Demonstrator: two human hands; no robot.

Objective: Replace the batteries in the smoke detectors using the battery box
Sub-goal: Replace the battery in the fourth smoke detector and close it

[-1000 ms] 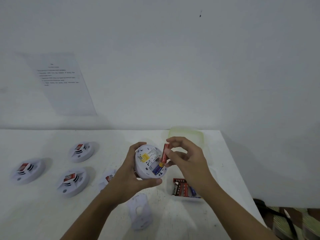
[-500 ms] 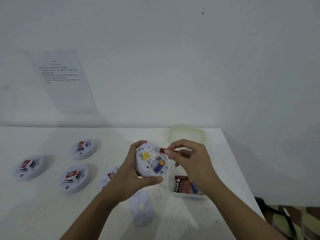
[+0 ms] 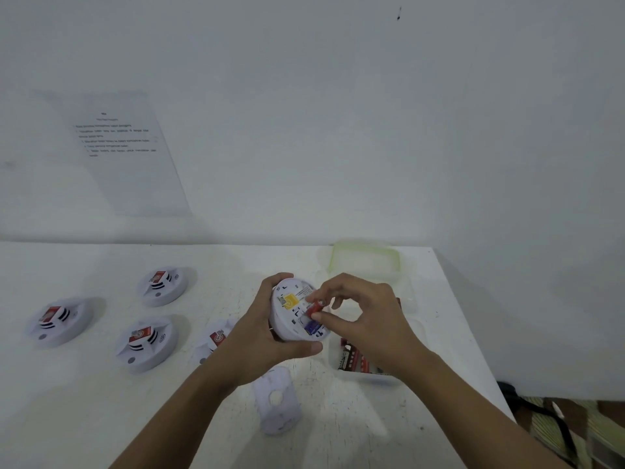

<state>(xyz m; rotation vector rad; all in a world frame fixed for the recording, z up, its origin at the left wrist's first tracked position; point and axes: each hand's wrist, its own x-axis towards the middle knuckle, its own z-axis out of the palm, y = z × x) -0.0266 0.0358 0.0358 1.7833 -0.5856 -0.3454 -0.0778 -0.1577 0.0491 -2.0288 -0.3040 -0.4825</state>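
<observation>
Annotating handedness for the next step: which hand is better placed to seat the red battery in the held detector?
Right. The right hand pinches the red battery at the open back of the detector; the left hand grips the detector, steadying it.

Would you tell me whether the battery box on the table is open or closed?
Open: the box is uncovered, its lid lies behind it, and batteries show inside.
</observation>
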